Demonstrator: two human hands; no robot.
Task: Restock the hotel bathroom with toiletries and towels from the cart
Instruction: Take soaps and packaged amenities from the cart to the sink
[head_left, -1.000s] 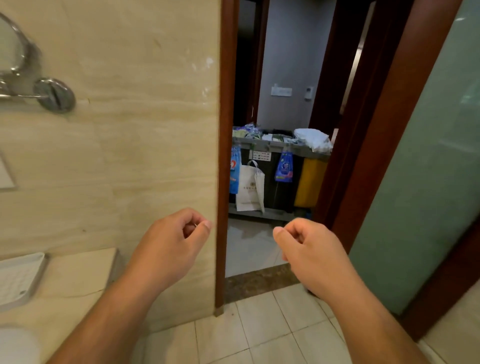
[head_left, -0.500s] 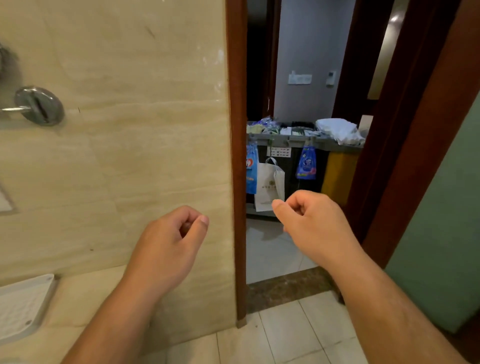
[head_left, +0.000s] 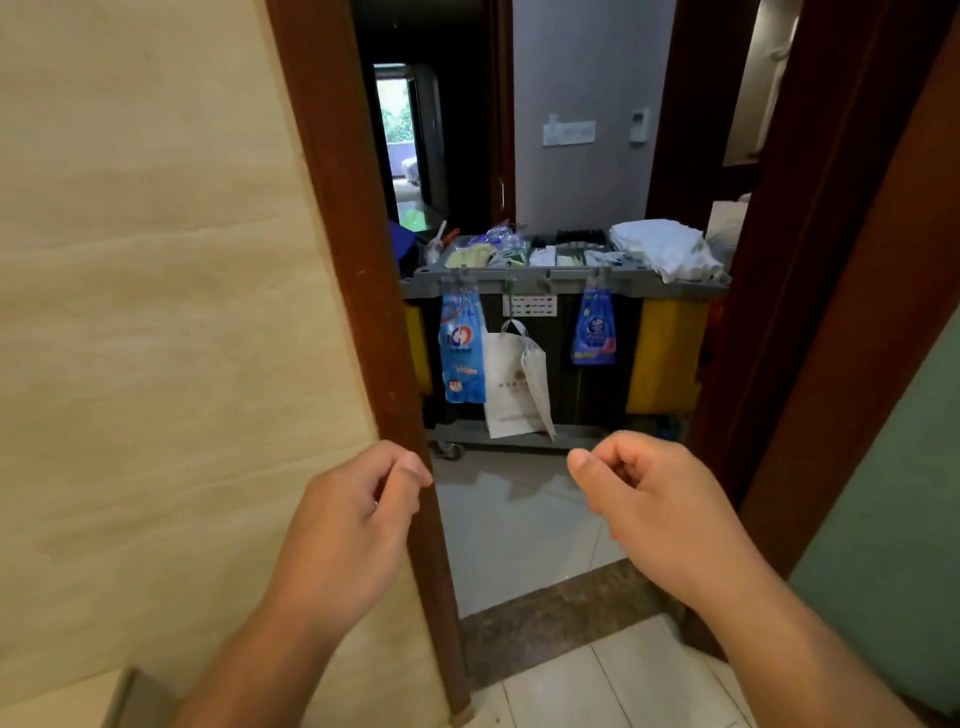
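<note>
Cart (head_left: 561, 283) looms nearer past the door frame (head_left: 343, 260) than a second ago; left hand (head_left: 343, 535) and right hand (head_left: 654, 514) empty, fingers (head_left: 387, 457) curled in, likely heading out to fetch stock

**Bathroom doorway opening onto a hallway**

A beige stone wall (head_left: 156, 312) is filling the view from 7 to 11 o'clock. A dark wooden door frame (head_left: 353, 260) is rising toward 12. Green glass (head_left: 893, 519) is sitting at 4. Pale floor tiles (head_left: 519, 530) are meeting a dark stone threshold (head_left: 561, 618) at 6. Daylight is glowing through a distant window (head_left: 397, 109) near 12.
</note>
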